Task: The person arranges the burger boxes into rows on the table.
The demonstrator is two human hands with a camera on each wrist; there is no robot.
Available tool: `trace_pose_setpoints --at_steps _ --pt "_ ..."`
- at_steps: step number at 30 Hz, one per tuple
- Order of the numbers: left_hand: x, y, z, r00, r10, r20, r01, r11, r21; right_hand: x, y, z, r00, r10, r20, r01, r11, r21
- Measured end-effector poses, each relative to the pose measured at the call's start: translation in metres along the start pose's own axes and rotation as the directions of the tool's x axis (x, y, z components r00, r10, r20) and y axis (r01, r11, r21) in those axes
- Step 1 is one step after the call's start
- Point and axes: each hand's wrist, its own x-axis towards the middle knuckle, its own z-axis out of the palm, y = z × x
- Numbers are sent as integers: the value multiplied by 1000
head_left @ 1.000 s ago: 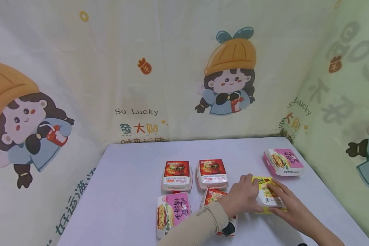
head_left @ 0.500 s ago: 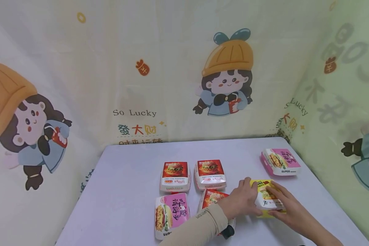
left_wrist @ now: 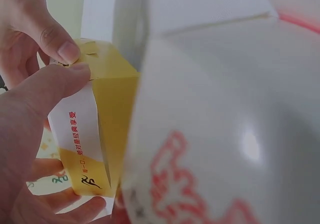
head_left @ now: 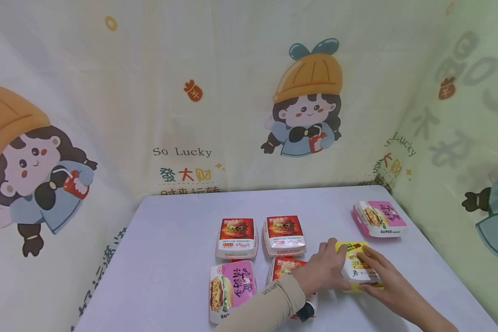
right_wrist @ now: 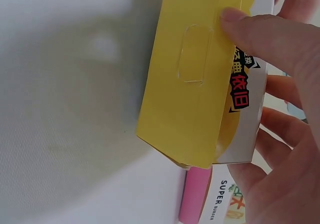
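Note:
A yellow and white burger box [head_left: 358, 275] stands on the right part of the table between both hands. My left hand [head_left: 324, 266] grips its left side, thumb at the near edge and fingers on the far side. From the right, my right hand [head_left: 392, 283] holds it with fingers over the top and thumb on the near face. In the left wrist view, both thumbs lie close together on the box's yellow end [left_wrist: 116, 119]. In the right wrist view, the right thumb presses the edge above a tab slot, and the base is hidden.
Two red burger boxes [head_left: 237, 235] stand side by side left of centre. Before them are a pink box [head_left: 232, 290] and a red box [head_left: 283, 267], partly covered by the left forearm. Another pink box [head_left: 381, 219] stands at the back right. A printed cloth [head_left: 240, 92] surrounds the table.
The yellow burger box has shifted very slightly left, with both hands keeping hold of it. The head view has moved a little; the other boxes stay in place.

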Motion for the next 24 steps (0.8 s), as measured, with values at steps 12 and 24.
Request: trace_pose_setpoints --at_steps 12,24 --pt "-4 -6 -1 999 35 -27 -34 998 48 1 -6 1 1000 17 25 -17 1000 -11" --pt "-15 -5 -5 998 61 -29 -58 993 100 -2 -12 -4 997 44 59 -43 999 -12"
